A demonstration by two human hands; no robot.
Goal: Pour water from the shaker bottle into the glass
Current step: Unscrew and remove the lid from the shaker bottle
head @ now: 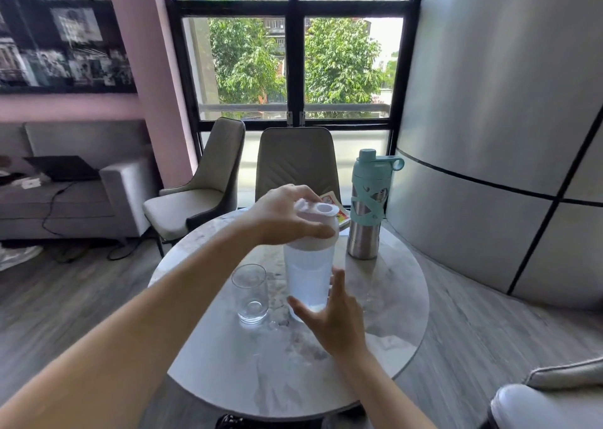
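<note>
A translucent white shaker bottle (308, 275) stands upright in the middle of a round marble table (391, 301), with water visible inside. My left hand (287, 214) grips its white lid from the top and left side; the spout opening shows uncovered. My right hand (329, 314) is at the bottle's lower body, fingers spread around it and touching its base. An empty clear glass (250, 293) stands upright just left of the bottle, apart from it.
A steel bottle with a teal cap and sleeve (367, 206) stands at the table's far right. A coloured card or packet (339, 211) lies behind the shaker. Two grey chairs (293, 161) stand beyond the table; another seat (548, 399) is at lower right.
</note>
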